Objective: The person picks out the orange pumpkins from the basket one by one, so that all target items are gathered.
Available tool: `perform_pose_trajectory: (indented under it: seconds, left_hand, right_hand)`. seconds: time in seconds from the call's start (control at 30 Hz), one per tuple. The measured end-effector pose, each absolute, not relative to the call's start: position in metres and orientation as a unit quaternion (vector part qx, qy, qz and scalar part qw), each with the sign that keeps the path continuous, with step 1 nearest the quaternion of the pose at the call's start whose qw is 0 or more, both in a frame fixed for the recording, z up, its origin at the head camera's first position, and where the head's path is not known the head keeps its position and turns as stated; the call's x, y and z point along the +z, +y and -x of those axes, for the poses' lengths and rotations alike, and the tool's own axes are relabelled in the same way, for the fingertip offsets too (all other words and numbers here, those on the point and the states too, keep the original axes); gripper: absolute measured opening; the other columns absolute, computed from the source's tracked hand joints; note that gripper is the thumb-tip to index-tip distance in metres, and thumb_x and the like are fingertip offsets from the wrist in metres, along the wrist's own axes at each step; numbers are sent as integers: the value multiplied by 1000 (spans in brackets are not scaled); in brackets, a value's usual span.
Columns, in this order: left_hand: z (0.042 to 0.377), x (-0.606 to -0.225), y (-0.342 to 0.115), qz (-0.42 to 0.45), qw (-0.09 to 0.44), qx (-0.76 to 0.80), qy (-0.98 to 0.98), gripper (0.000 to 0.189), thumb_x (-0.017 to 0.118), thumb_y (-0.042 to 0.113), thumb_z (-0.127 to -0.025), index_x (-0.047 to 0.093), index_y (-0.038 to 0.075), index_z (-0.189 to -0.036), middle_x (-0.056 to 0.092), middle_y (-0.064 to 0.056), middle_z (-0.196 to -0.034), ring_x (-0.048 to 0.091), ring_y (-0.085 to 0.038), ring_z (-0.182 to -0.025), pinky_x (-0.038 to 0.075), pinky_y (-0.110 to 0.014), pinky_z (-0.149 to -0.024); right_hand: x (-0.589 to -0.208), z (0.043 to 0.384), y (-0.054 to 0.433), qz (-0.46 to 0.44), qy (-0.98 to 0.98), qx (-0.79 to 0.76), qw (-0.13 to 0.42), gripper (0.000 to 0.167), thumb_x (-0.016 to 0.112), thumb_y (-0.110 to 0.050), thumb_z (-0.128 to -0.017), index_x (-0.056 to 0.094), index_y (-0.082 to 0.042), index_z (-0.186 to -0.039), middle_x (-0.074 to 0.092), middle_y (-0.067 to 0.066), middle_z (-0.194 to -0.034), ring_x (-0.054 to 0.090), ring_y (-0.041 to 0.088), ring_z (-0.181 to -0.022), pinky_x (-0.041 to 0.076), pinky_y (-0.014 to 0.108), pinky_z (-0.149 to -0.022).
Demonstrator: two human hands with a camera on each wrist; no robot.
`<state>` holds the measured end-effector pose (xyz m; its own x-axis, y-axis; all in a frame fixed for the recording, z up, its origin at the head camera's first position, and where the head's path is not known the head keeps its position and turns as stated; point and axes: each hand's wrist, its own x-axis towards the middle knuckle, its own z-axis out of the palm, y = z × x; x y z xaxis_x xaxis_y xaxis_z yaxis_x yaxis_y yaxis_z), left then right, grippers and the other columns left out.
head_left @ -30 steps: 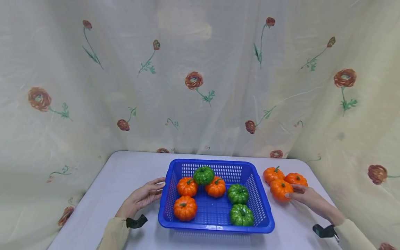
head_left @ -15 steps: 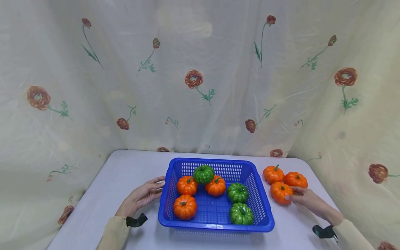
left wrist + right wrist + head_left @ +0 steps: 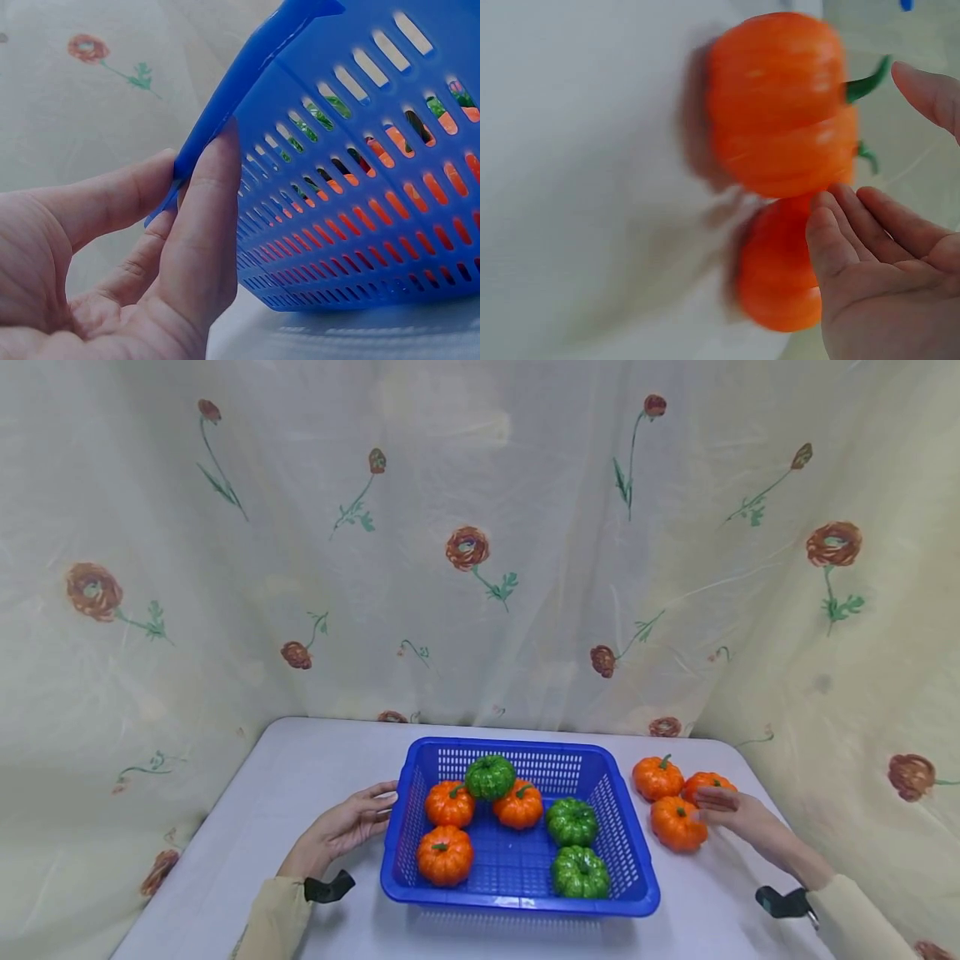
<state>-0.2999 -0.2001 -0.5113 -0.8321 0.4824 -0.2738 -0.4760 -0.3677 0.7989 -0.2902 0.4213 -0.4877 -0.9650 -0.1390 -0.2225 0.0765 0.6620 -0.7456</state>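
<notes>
A: ok, from head height, what's on the table?
B: Blue basket in the middle, three orange pumpkins just right of it.
A: Left wrist view?
B: Left hand, fingers pinching the basket's left rim.
A: Right wrist?
B: Right hand has loose fingers, right by those pumpkins, can't tell if touching tbh.

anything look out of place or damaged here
Only one oddity: the rear green pumpkin in the blue basket seems perched on two orange pumpkins, while the rest sit lower. I see no damage.
</notes>
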Motion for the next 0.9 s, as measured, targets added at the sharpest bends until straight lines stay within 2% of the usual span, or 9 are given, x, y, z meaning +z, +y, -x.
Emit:
perform_pose_trajectory:
  seconds: [0.27, 0.53, 0.67, 0.9]
  left_hand:
    - [301, -514, -201, 2, 286, 825, 487, 57, 53, 8, -98, 24, 6, -148, 62, -10, -119, 67, -18, -101, 56, -31, -90]
    - [300, -511, -202, 1, 288, 828, 481, 58, 50, 5, -99, 21, 6, -150, 62, -10, -119, 67, -18, -101, 56, -31, -90]
    - [299, -511, -202, 4, 288, 826, 484, 58, 50, 6, -99, 22, 6, -150, 62, -10, -119, 68, -18, -101, 56, -31, -90]
    - [300, -512, -202, 14, 286, 826, 486, 59, 53, 7, -98, 24, 7, -149, 62, -10, -121, 68, -18, -102, 56, -31, -90]
  right_hand:
    - [-447, 297, 393, 60, 905, -407, 107, 75, 60, -41, -93, 31, 2, -147, 37, 27, -148, 38, 47, -134, 43, 59, -103]
    - [-415, 299, 343, 120, 909, -388, 96, 70, 64, -38, -92, 38, 0, -145, 45, 25, -144, 45, 44, -131, 48, 52, -100]
    - [-412, 303, 321, 144, 892, -415, 107, 69, 68, -33, -90, 39, -1, -144, 47, 23, -143, 45, 42, -131, 50, 46, -100]
    - [-417, 312, 286, 166, 887, -412, 123, 70, 73, -36, -85, 45, -5, -142, 50, 19, -142, 45, 39, -133, 43, 50, -106]
